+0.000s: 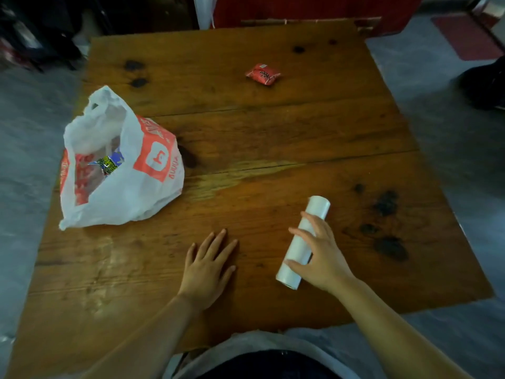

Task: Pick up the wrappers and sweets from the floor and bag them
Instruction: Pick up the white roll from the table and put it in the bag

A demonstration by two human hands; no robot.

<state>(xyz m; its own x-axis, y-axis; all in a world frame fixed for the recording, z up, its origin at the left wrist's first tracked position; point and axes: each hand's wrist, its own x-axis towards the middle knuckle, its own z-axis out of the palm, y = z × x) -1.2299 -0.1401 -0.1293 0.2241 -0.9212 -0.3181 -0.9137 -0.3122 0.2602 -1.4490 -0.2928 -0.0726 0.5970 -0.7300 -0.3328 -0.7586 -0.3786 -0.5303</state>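
Some wrappers [108, 163] already sit in the bag [153, 198] at ten o'clock, one red sweet [263, 74] at twelve on the tabletop [273, 132] looks left to bag, my left grip [209, 266] lies flat and released, my right grip [322, 258] clasps a white roll [317, 206]

Both forearms are bare and enter from the bottom edge, the left rising from the lower left, the right from the lower right, so that they converge towards the middle. The left hand [209, 266] lies palm down and flat on the wooden table [273, 132], wrist straight, fingers extended and slightly fanned, thumb held out to the side. The right hand [318, 255], just beside it but apart, is arched over a white roll [318, 206], its fingers [299, 231] curled across the top and the thumb pressed against the roll's near side.
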